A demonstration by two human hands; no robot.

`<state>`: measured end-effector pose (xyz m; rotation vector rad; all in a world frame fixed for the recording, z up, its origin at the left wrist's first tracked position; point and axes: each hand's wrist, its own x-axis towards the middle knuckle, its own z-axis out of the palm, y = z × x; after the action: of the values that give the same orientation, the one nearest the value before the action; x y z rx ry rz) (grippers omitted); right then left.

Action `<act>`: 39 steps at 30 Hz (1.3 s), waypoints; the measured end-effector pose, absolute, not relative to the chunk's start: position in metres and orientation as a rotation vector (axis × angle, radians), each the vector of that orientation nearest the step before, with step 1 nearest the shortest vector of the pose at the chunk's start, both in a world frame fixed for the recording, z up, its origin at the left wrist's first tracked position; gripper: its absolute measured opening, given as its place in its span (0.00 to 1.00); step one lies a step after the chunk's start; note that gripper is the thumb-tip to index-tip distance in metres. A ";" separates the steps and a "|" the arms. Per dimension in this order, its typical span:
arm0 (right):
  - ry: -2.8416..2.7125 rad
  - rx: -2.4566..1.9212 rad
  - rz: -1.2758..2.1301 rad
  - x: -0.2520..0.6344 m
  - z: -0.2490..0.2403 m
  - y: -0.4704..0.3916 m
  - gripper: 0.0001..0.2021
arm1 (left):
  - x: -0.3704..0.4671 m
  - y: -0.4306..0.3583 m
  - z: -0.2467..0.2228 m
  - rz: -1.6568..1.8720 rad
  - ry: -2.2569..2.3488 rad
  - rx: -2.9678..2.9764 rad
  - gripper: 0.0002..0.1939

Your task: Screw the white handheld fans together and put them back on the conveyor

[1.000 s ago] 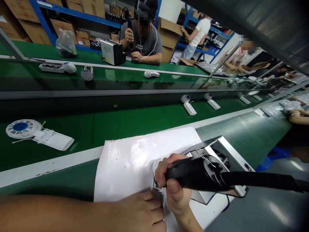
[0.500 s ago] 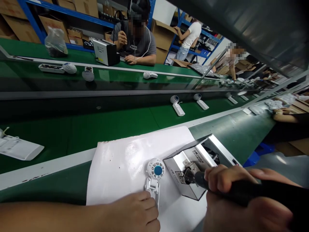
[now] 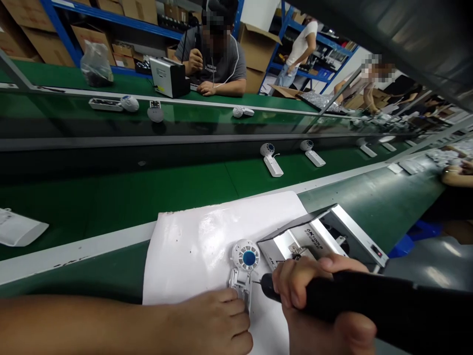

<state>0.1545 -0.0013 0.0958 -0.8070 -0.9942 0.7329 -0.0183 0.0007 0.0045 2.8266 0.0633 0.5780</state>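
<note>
A white fan unit point(image 3: 246, 256) with a round slotted head and a blue centre lies on a white sheet point(image 3: 185, 251). My left hand point(image 3: 218, 323) is closed round the unit's handle, which its fingers partly cover. My right hand point(image 3: 318, 291) grips a black electric screwdriver point(image 3: 354, 296). Its thin bit points left, close to the hinge part of the fan unit; contact cannot be made out. Just behind my right hand stands a silver and black screw feeder box point(image 3: 314, 236), its front partly hidden by the fingers.
Beyond the sheet runs a green conveyor point(image 3: 177, 187) with several white fan units point(image 3: 272, 165). A white part point(image 3: 22, 229) lies at the far left. Across the line a person point(image 3: 212, 59) sits beside another silver box point(image 3: 168, 78). More people are at the upper right.
My right hand and the screwdriver have moved left from the screw feeder to beside the fan unit. The units on the conveyors have shifted, and the view has moved slightly.
</note>
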 end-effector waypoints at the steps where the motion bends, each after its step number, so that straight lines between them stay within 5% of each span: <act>1: -1.007 -0.794 0.734 0.153 0.092 0.001 0.19 | -0.018 0.001 0.004 0.587 0.068 2.825 0.13; 20: -1.055 -0.835 0.894 0.148 0.055 0.016 0.13 | -0.017 -0.001 0.002 0.618 0.117 2.872 0.12; 25: -1.088 -0.811 0.865 0.154 0.066 0.010 0.20 | -0.016 -0.010 -0.004 0.605 0.157 2.883 0.12; 32: -1.077 -0.844 0.271 0.190 0.107 -0.001 0.25 | -0.023 0.052 0.014 0.174 0.915 2.637 0.08; 34: -1.100 -0.840 0.235 0.196 0.108 0.005 0.23 | -0.036 0.095 0.021 0.136 1.139 2.599 0.14; 39: -1.034 -0.899 0.345 0.191 0.105 0.009 0.20 | -0.083 0.164 0.039 0.088 1.417 2.591 0.10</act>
<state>0.1907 0.0091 0.1053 -0.8988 -1.0342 0.3448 -0.0827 0.1641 0.0385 2.5914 1.4172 0.0885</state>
